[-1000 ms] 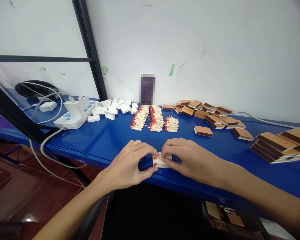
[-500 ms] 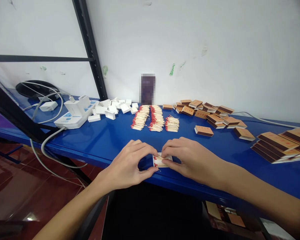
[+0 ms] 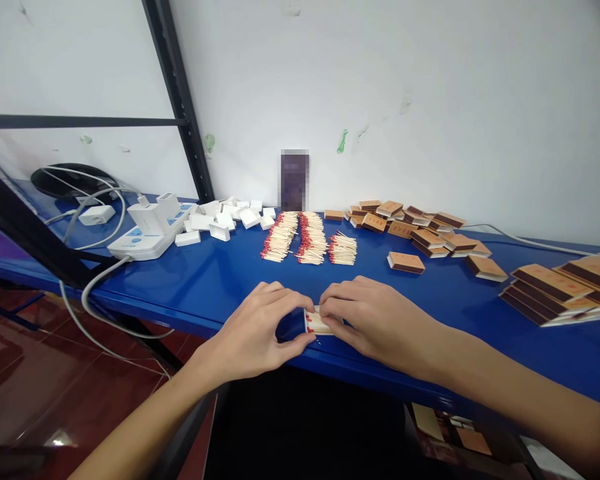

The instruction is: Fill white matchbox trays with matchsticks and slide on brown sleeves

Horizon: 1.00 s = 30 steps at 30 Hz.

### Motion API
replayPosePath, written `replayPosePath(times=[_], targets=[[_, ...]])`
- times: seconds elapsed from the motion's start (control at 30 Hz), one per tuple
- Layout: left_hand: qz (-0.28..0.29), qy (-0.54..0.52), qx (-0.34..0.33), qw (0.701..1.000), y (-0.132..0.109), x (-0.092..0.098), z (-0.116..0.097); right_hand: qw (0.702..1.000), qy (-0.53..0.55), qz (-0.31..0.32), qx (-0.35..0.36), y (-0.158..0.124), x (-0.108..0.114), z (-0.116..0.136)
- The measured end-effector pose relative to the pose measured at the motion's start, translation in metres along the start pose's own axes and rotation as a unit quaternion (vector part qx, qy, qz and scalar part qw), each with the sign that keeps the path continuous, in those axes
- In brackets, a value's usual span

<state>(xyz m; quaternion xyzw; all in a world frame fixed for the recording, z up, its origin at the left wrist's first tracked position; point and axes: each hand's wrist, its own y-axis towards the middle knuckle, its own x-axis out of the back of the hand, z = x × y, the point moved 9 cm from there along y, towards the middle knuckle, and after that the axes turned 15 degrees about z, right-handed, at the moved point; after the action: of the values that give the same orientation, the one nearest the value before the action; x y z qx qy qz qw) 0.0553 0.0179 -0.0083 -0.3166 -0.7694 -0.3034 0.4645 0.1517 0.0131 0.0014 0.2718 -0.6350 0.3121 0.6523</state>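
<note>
A small white matchbox tray [image 3: 309, 328] lies near the front edge of the blue shelf, with red-headed matches [image 3: 321, 325] inside, heads to the left. My left hand [image 3: 263, 328] grips the tray's left end between thumb and forefinger. Over its right part, my right hand [image 3: 373, 312] has bent fingers pressed onto the matches, and they hide that end. Behind the hands lie a left pile of matches [image 3: 281, 238], a middle pile of matches [image 3: 312, 239] and a smaller right pile of matches [image 3: 343, 249].
White empty-looking trays [image 3: 220, 219] are heaped at the back left, beside a power strip [image 3: 147, 241] with cables. Orange-brown matchbox sleeves [image 3: 405, 261] are scattered and stacked on the right. A black rack post [image 3: 180, 100] rises at the left; a wall stands behind.
My right hand's fingers have come down and closed further over the matches in the tray. The left hand keeps its hold, and the view has shifted slightly.
</note>
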Motion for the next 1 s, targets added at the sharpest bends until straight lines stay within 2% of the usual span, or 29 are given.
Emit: replayPosePath(times=[0.23, 0.5, 0.6, 0.7, 0.83, 0.9, 1.0], targets=[[0.003, 0.005, 0.005, 1.0, -0.001, -0.002, 0.0, 0.998, 0.053, 0.026, -0.028, 0.002, -0.004, -0.009], [0.02, 0.011, 0.018, 1.0, 0.002, -0.003, 0.0, 0.993, 0.107, 0.045, 0.016, 0.0, 0.001, -0.005], [0.029, 0.02, 0.017, 0.999, 0.004, -0.003, -0.001, 0.994, 0.109, -0.014, -0.009, -0.005, 0.018, -0.027], [0.031, 0.031, -0.001, 0.999, 0.005, -0.003, -0.005, 0.991, 0.046, -0.088, -0.091, -0.011, 0.031, -0.07], [0.037, 0.041, -0.018, 0.998, 0.005, -0.005, -0.009, 0.99, 0.003, -0.04, -0.132, -0.008, 0.013, -0.112], [0.038, 0.042, -0.014, 0.998, 0.004, -0.005, -0.01, 0.989, 0.006, -0.035, -0.143, -0.006, 0.004, -0.123], [0.031, 0.006, -0.01, 0.999, 0.003, -0.001, -0.007, 0.987, 0.011, -0.037, -0.155, -0.002, -0.003, -0.126]])
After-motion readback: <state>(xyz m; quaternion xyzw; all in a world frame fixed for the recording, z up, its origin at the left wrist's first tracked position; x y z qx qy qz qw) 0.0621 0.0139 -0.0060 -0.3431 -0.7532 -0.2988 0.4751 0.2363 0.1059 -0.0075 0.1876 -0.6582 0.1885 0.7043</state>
